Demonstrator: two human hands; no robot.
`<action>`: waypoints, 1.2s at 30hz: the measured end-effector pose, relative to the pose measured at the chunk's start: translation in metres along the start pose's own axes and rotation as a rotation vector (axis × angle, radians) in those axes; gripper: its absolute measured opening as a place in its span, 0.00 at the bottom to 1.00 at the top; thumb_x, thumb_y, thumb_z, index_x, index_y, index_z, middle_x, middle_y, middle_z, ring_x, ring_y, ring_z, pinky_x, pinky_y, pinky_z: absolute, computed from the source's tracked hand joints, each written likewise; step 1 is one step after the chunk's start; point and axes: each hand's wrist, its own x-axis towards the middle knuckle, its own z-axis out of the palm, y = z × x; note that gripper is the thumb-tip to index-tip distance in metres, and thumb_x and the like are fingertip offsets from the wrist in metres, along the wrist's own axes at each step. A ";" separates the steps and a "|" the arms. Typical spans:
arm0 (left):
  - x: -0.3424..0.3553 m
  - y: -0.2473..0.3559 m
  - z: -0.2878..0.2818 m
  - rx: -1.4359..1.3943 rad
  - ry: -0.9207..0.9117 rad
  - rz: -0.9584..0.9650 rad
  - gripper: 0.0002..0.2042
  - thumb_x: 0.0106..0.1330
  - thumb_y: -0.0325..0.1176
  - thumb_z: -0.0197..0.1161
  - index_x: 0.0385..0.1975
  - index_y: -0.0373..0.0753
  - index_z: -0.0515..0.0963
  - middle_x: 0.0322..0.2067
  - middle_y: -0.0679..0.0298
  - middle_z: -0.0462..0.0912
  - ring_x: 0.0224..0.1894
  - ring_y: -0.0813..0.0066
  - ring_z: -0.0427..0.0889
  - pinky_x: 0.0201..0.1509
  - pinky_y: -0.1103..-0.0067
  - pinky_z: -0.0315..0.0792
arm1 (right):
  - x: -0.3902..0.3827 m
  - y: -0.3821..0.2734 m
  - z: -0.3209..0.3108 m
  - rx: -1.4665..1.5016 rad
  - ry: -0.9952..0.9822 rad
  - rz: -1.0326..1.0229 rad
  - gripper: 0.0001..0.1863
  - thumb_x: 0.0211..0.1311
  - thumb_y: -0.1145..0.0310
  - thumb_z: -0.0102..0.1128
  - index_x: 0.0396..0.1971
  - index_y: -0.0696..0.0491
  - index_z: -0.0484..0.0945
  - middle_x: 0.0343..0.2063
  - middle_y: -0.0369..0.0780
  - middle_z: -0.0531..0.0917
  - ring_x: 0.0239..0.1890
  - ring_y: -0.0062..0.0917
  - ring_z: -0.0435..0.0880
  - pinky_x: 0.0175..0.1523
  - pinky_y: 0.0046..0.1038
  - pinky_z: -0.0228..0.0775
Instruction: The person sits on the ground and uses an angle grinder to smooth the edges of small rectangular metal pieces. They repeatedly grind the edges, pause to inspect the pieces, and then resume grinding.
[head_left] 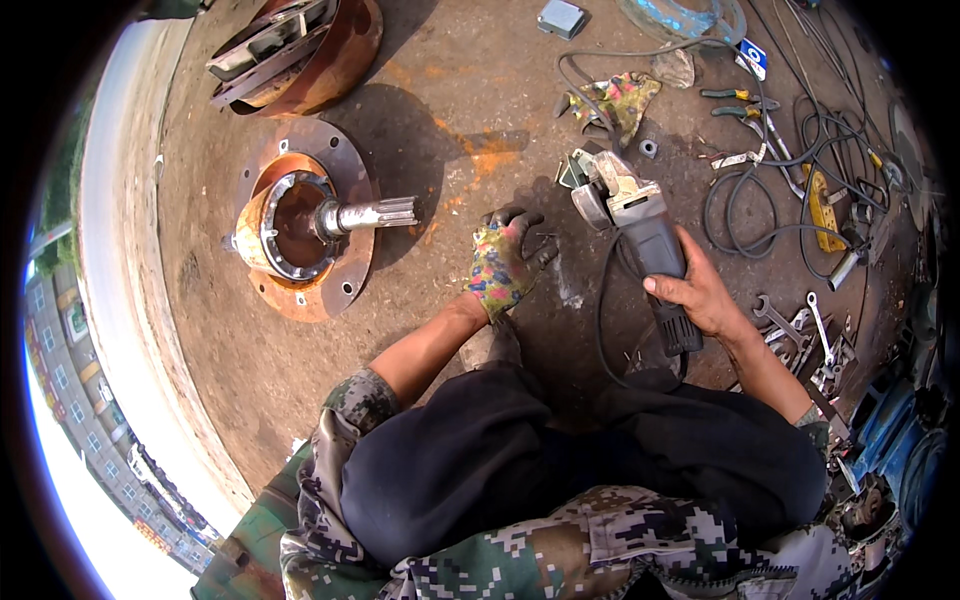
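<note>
My right hand [700, 290], bare, is wrapped around the grey body of an angle grinder [655, 240]. The grinder's metal head points away from me, with its guard on the left side. My left hand [505, 262] wears a flowered work glove with dark fingertips. It hovers over the ground left of the grinder, fingers apart, with nothing in it. Farther left lies a rusty round flange [345, 280] with a hub and a splined shaft [380, 215] sticking out to the right. A second flowered glove [628, 100] lies beyond the grinder head, near a metal nut [648, 148].
A rusty drum-shaped part [340, 60] stands at the far left. Pliers [735, 95], tangled black cables [745, 225] and a yellow power strip [824, 210] lie on the right. Wrenches [820, 330] are piled by my right forearm. A small grey box [561, 18] sits far ahead.
</note>
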 end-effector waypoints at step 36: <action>0.018 0.069 -0.019 -1.093 -0.086 -0.454 0.45 0.60 0.38 0.81 0.71 0.32 0.58 0.54 0.56 0.80 0.56 0.67 0.81 0.59 0.72 0.79 | 0.091 -0.019 0.082 0.461 -0.099 0.092 0.36 0.63 0.54 0.71 0.63 0.59 0.69 0.49 0.42 0.80 0.52 0.25 0.79 0.59 0.31 0.72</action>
